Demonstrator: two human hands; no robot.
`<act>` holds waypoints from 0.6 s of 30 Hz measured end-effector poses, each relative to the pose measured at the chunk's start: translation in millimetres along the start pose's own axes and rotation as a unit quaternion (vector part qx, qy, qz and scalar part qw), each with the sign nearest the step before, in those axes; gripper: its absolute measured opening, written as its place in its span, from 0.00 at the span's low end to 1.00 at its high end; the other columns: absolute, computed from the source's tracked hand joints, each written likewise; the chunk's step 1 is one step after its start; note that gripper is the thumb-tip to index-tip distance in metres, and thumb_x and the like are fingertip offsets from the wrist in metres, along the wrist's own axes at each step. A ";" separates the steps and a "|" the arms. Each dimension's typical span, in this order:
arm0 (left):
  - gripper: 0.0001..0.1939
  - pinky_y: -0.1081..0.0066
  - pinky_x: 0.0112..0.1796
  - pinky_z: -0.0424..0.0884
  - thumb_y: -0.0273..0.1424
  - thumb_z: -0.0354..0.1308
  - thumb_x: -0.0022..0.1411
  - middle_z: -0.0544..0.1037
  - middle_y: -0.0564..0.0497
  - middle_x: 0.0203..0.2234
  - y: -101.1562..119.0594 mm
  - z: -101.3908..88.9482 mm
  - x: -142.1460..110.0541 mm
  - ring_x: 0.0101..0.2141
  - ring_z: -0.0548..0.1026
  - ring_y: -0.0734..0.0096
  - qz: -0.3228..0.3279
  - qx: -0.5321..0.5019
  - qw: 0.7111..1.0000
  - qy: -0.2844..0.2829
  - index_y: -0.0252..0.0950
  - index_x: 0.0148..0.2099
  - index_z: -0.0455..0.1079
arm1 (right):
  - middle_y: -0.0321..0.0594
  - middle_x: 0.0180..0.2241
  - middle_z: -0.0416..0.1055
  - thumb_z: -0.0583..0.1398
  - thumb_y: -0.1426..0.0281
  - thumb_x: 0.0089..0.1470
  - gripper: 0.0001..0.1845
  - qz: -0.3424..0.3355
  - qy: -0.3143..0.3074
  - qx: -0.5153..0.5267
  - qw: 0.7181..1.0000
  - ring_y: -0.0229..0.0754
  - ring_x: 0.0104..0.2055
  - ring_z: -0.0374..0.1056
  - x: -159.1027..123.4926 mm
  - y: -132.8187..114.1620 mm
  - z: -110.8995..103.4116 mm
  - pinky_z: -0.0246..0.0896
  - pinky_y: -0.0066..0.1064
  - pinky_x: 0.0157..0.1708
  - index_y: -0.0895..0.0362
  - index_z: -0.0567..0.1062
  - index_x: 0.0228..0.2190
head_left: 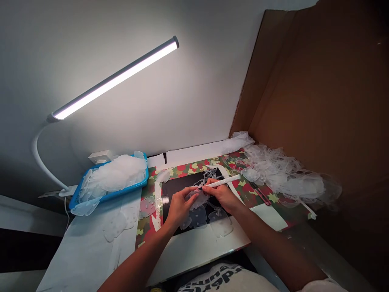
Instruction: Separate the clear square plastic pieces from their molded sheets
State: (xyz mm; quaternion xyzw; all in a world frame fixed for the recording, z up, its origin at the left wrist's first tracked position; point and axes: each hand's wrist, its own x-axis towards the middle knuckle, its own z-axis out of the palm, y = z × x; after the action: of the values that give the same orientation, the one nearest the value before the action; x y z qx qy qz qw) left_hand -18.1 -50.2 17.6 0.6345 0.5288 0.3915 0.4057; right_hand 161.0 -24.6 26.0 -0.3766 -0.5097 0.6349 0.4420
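Left hand (pixel 181 207) pinches a translucent plastic cutout (pixel 197 200) between thumb and fingertips, just above a black mat (pixel 174 190). Right hand (pixel 221 195) grasps a white pen-shaped tool (pixel 223 181) like a pencil, its tip hidden by the fingers, near the cutout. More cutouts (pixel 199 217) lie along the mat's near edge. A blue tray (pixel 142 179) of stacked cutouts (pixel 115 174) sits left of the mat; tangled clear scrap (pixel 281 174) lies right of it.

Risks: slack fingers could let the thin film slip; hard tool pressure could crease or tear it; loose strands could snag the tool or drag pieces askew.
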 end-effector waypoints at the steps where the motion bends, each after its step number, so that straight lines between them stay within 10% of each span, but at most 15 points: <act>1: 0.16 0.72 0.34 0.69 0.41 0.58 0.61 0.82 0.50 0.34 -0.3 -0.9 -0.7 0.33 0.76 0.66 -0.003 -0.008 1.000 0.013 0.37 0.43 0.78 | 0.32 0.23 0.63 0.65 0.57 0.47 0.19 -0.016 0.014 -0.023 1.000 0.36 0.28 0.58 0.6 1.0 1.4 0.53 0.27 0.30 0.56 0.65 0.22; 9: 0.15 0.80 0.21 0.61 0.45 0.58 0.61 0.77 0.55 0.26 27.9 -45.3 -14.1 0.21 0.69 0.78 0.043 -0.137 0.924 0.355 0.38 0.39 0.71 | 0.31 0.20 0.59 0.57 0.63 0.51 0.13 -0.059 0.110 -0.303 0.945 0.38 0.26 0.55 0.4 8.0 -28.9 0.49 0.30 0.28 0.54 0.61 0.20; 14: 0.21 0.81 0.17 0.58 0.47 0.62 0.56 0.77 0.54 0.25 50.4 -43.0 -29.6 0.16 0.67 0.80 -0.114 -0.330 0.926 0.145 0.37 0.44 0.68 | 0.34 0.27 0.66 0.59 0.62 0.50 0.12 -0.047 0.082 -0.353 0.931 0.40 0.29 0.61 -15.0 -11.2 -45.3 0.55 0.31 0.32 0.54 0.65 0.22; 18: 0.25 0.82 0.14 0.53 0.48 0.62 0.55 0.77 0.54 0.23 58.2 -28.2 -37.0 0.12 0.61 0.84 -0.176 -0.370 0.910 0.068 0.37 0.49 0.68 | 0.39 0.35 0.71 0.60 0.61 0.53 0.13 -0.067 0.052 -0.212 0.974 0.42 0.38 0.66 -32.9 -29.8 -32.2 0.60 0.35 0.41 0.55 0.67 0.23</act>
State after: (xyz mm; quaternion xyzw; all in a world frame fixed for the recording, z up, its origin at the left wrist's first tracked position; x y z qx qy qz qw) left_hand -28.6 -90.5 79.3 0.3076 0.4754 0.5234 0.6368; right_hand 206.9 -42.8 49.8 -0.4594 -0.6326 0.4610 0.4198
